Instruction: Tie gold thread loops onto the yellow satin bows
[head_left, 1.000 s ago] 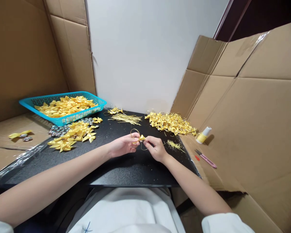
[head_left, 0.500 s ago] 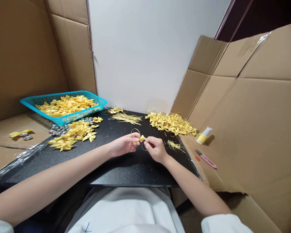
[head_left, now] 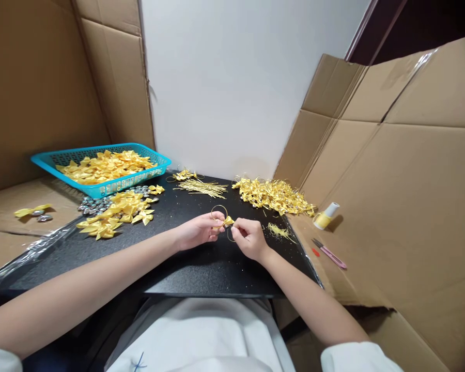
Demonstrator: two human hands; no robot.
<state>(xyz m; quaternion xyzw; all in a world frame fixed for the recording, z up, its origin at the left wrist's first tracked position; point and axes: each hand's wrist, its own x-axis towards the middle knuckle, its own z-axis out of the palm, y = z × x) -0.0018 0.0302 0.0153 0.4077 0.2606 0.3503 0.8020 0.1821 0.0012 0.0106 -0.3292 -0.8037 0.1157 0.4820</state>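
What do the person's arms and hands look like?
The left hand and right hand are bare, with no gloves. No watch or bracelet shows on either wrist. The left sleeve and right sleeve look white and plain, leaving both forearms uncovered.

yellow bows [head_left: 126, 205] on black table [head_left: 201, 274]

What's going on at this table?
A person's left hand holds a small yellow satin bow with a thin golden loop, while the right hand pinches close at its right edge, above a black speckled tabletop. A turquoise perforated plastic basket of yellow bows stands left; a tangled yellow-and-gold heap lies back right.
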